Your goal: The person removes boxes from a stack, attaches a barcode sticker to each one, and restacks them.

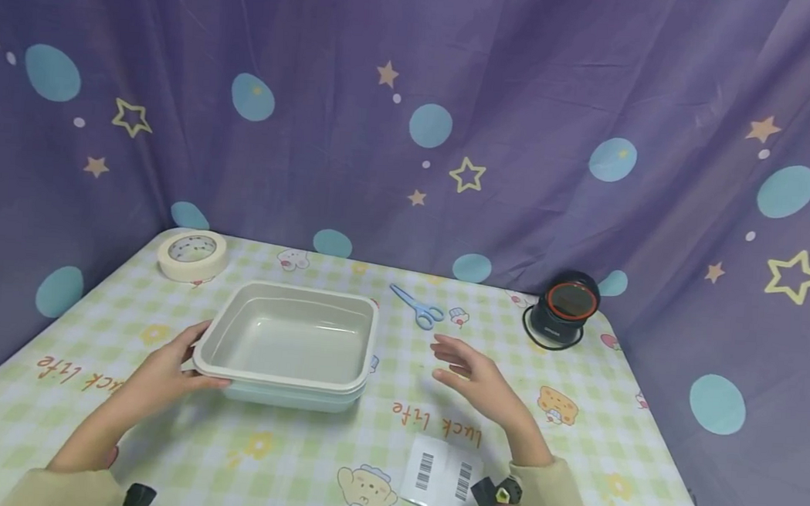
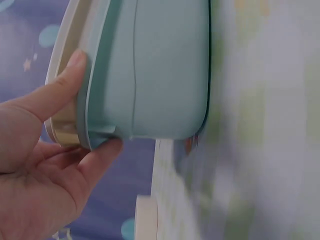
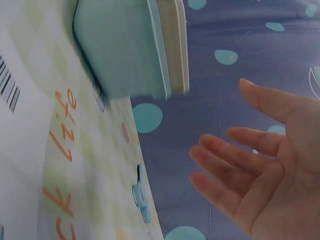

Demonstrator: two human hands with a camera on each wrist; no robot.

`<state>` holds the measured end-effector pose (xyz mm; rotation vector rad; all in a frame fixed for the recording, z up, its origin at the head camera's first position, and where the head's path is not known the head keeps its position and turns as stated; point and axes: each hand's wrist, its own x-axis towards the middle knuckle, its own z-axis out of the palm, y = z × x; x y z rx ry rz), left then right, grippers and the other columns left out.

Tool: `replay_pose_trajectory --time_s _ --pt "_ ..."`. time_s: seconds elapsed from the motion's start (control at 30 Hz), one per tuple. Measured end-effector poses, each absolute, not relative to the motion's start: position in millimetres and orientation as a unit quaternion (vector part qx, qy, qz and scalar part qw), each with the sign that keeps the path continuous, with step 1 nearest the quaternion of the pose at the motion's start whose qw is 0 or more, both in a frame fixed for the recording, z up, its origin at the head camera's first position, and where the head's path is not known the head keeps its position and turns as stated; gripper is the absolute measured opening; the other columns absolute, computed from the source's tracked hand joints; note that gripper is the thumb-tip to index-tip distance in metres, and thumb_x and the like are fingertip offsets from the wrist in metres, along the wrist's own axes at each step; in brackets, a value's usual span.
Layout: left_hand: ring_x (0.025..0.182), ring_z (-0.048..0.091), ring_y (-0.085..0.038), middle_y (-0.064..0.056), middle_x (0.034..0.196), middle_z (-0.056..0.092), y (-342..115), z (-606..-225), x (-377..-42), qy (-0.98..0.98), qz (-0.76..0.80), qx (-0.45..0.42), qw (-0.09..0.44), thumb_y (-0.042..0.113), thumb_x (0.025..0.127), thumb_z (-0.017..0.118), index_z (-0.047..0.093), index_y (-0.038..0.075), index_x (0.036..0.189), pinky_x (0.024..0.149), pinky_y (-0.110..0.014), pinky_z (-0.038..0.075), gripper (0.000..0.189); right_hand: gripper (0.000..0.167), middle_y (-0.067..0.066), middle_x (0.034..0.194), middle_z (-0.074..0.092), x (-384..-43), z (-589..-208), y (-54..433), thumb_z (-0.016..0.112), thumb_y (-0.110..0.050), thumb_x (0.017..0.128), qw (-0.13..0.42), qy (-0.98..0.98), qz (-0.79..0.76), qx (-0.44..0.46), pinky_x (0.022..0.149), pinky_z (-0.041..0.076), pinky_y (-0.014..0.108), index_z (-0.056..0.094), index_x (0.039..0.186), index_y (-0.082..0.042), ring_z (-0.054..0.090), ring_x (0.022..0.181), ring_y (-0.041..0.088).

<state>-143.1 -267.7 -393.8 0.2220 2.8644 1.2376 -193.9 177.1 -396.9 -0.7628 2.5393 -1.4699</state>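
Observation:
A rectangular plastic container [image 1: 285, 396] in pale teal sits on the table, with a cream tray [image 1: 295, 343] nested in its top. The tray's inside is bare and glossy. My left hand [image 1: 169, 370] grips the container's left end; in the left wrist view the thumb lies along the cream rim [image 2: 65, 117] and the other fingers curl beneath the edge. To the right of the container, my right hand [image 1: 470, 371] hovers over the cloth, fingers apart and loosely bent, holding nothing. The right wrist view shows a gap between this hand [image 3: 265, 170] and the container.
Behind the container lie blue scissors [image 1: 417, 308]. A roll of white tape [image 1: 192, 255] rests at the back left, and a black device with an orange ring [image 1: 565, 309] stands at the back right. Near my right forearm is a white sheet with barcodes [image 1: 442, 478]. A purple curtain [image 1: 334, 40] hangs behind.

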Motion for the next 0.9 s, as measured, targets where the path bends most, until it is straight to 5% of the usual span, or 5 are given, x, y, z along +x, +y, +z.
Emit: replay_pose_trajectory --time_s 0.6,0.9 --pt "0.120 0.054 -0.048 -0.033 0.136 0.050 -180 -396 -150 0.912 0.400 0.088 -0.041 0.029 0.069 0.087 0.033 -0.011 0.143 0.100 -0.058 0.048 0.099 0.052 0.018 0.125 0.064 -183 -392 164 0.062 -0.030 0.095 0.033 0.866 -0.488 -0.109 0.094 0.058 0.038 0.052 0.136 0.000 0.064 0.114 0.031" --pt "0.120 0.054 -0.048 -0.032 0.138 0.048 -160 -397 -149 0.896 0.428 0.113 -0.037 0.021 0.072 0.085 0.032 -0.011 0.144 0.090 -0.043 0.058 0.095 0.051 0.016 0.119 0.067 -189 -392 169 0.068 -0.023 0.090 -0.004 0.893 -0.447 -0.046 0.095 0.056 0.045 0.055 0.133 0.001 0.063 0.112 0.031"
